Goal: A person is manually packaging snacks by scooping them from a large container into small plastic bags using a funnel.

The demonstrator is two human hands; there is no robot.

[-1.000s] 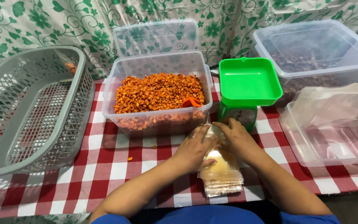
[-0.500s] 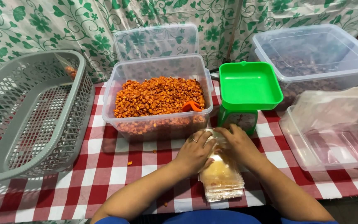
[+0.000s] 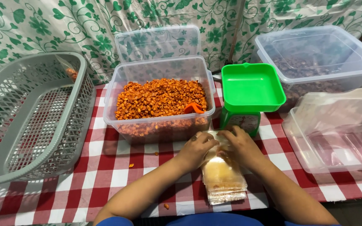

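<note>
- far left: grey slatted plastic basket [image 3: 30,121] on the red-and-white checked tablecloth [image 3: 105,175]. it is nearly bare; one small clear packet of orange snack [image 3: 70,72] leans on its far wall. we judge it placed as the bin for filled packets.
- centre left: clear tub of orange fried kernels [image 3: 160,100], just beyond our hands, within easy reach. an orange scoop [image 3: 193,108] lies half buried at its right end. the tub's clear lid [image 3: 158,42] stands on edge behind it, against the green floral curtain [image 3: 42,25].
- a few loose kernels [image 3: 130,165] lie on the cloth before the tub.
- centre: stack of small clear plastic bags [image 3: 223,181], flat on the cloth at the near table edge, right under both hands.
- left hand [image 3: 197,147]: curled, fingertips pinching at the top bag's far end. grip looks like a light hold to peel one bag free; the actual contact is hidden by the knuckles.
- right hand [image 3: 243,144]: curled likewise, touching the same end of the top bag from the other side. we cannot tell how much of the film it has caught.
- centre right: small green kitchen scale [image 3: 251,90] with an empty square pan, just behind the right hand. its dial is partly covered by the hand.
- right: lidded clear tub [image 3: 315,58] of dark contents, too dim to identify.
- near right: open clear tub [image 3: 336,134] holding a crumpled plastic sheet; cut off by the frame edge.
</note>
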